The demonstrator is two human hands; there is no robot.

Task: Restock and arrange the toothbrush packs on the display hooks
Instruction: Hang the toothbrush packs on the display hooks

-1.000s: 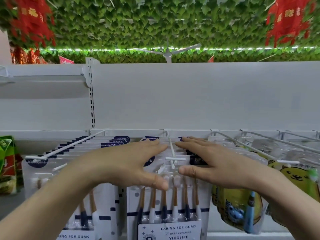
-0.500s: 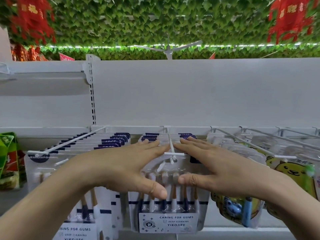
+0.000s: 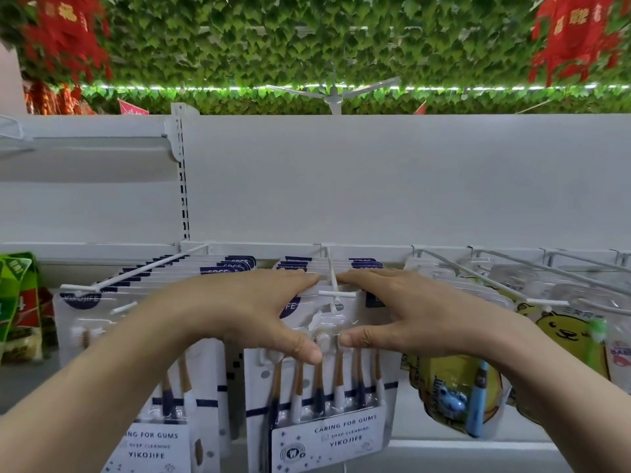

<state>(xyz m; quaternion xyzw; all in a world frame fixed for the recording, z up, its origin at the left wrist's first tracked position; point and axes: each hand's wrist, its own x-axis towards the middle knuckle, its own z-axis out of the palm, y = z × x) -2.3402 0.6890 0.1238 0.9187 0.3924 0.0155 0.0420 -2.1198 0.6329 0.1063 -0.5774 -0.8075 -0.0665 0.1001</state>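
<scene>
I see left hand and right hand flat, fingers straight, pressing front toothbrush pack either side of centre hook; nothing gripped.

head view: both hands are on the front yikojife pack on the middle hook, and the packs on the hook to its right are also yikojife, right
Not quite. In the head view both the left hand and right hand do rest on the front YIKOJIFE pack on the middle hook, but the right-hand packs are yellow cartoon-bear children's packs.

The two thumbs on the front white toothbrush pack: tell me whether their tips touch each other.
Apart. In the head view a strip of the white toothbrush pack shows between the left thumb and right thumb.
</scene>
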